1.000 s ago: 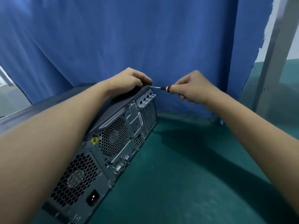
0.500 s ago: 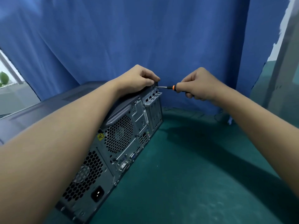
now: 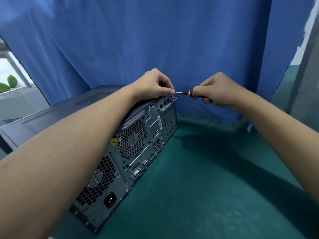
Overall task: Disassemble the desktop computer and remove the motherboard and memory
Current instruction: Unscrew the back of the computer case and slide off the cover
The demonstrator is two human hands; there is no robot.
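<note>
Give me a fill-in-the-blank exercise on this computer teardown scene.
The right hand grips the screwdriver, whose collar is ____.
The left hand holds the computer case by its ____ edge.
The curtain behind them is ____.
Missing words: orange; top; blue.

Computer case (image 3: 134, 140) lies, apparently sideways, on green table (image 3: 215, 195).
</note>
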